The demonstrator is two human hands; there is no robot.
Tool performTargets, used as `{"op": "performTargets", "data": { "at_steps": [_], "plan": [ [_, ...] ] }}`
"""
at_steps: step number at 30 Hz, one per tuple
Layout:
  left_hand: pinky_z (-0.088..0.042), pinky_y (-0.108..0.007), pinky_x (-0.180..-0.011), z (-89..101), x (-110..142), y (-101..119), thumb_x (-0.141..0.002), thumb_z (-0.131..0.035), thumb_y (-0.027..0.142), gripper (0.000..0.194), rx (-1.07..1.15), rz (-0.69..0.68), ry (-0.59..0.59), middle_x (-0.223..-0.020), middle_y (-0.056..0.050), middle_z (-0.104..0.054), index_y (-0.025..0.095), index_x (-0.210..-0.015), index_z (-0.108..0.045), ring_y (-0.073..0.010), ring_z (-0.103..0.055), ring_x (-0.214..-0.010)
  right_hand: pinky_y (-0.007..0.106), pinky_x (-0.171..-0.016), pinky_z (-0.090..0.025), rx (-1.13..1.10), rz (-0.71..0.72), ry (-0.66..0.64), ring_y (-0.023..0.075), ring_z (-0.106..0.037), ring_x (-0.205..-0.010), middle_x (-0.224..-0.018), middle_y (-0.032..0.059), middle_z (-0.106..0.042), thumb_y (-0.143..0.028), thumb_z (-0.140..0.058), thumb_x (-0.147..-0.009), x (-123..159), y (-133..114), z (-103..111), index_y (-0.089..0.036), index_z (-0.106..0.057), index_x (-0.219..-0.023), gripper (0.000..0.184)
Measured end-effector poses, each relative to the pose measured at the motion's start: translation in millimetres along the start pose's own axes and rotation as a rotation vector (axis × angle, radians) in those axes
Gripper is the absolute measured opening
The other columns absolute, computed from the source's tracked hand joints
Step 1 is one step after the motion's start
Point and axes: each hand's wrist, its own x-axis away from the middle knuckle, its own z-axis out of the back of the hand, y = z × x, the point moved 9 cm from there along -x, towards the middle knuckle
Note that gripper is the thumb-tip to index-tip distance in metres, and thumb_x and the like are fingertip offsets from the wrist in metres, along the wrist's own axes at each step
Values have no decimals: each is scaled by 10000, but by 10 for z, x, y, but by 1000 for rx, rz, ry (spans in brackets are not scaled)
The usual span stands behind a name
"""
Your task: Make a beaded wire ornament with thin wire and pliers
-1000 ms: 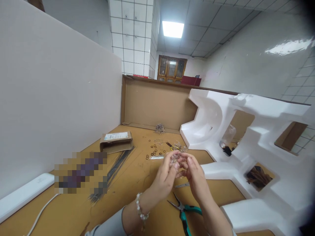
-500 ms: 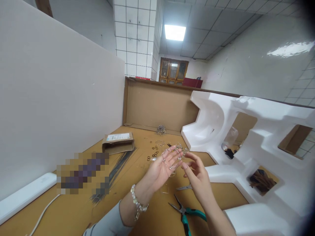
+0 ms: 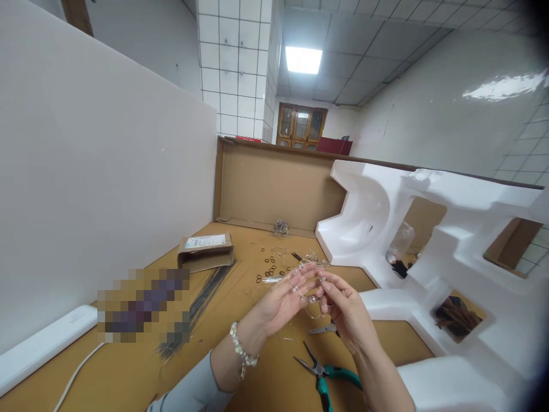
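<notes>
Wirework (image 3: 312, 298), clear beads already attached, lies across the open left hand (image 3: 281, 303), pinched by the right hand (image 3: 346, 309); remaining work undeterminable, green-handled pliers (image 3: 320, 370) lying nearer the wearer

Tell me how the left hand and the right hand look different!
The left hand is opened out, palm showing, with the beaded wire across its fingers; the right hand pinches that wire between thumb and finger. The left hand has a beaded bracelet at its wrist; the right hand shows none. A pale sleeve shows behind the left hand, but only bare forearm behind the right hand. Both are bare and touch the wire.
</notes>
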Motion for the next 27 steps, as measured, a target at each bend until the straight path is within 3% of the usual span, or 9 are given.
{"op": "performTargets", "data": {
  "at_steps": [3,5,9,13,18,27],
  "plan": [
    [-358,-422,-1028,-7,-11,-17,-877,-501,381,396,6,49,-65,-1352,-139,-471,153,-1197,-550,-255,-492,-1196,218,-445,-431,-38,27,58,60,-472,-447,-664,-20,-599,-376,-729,-676,-14,-58,95,-172,-629,-970,372],
    [-350,-438,-1026,29,-9,57,-890,-469,395,409,-80,26,-44,-1342,-155,-476,146,-1208,-534,-267,-486,-1205,222,-450,-427,3,62,95,68,-482,-460,-670,-15,-607,-385,-726,-678,-8,-121,145,-174,-618,-977,381],
    [-381,-399,-984,113,50,366,-860,-534,389,406,-467,-130,121,-1263,-147,-537,167,-1198,-523,-246,-540,-1130,247,-452,-420,190,133,114,95,-510,-461,-689,6,-640,-442,-712,-676,5,-198,150,-183,-596,-988,422],
    [-456,-320,-834,151,104,499,-740,-680,379,439,-741,-178,270,-1046,-107,-631,161,-1102,-562,-185,-615,-888,257,-439,-413,261,131,89,101,-510,-440,-686,14,-651,-500,-707,-652,-2,-147,93,-186,-599,-972,461],
    [-421,-232,-578,170,118,503,-847,-511,451,336,-926,-226,353,-654,-15,-601,136,-880,-625,-110,-520,-559,251,-463,-418,301,84,16,97,-508,-458,-672,11,-650,-496,-686,-681,14,-101,7,-191,-619,-969,425],
    [-345,-208,-472,109,119,378,-886,-408,489,412,-958,-203,326,-543,18,-536,135,-902,-618,-86,-435,-443,244,-477,-391,324,137,4,95,-498,-463,-619,4,-612,-521,-531,-813,23,-100,-21,-175,-650,-876,371]
  ]
}}
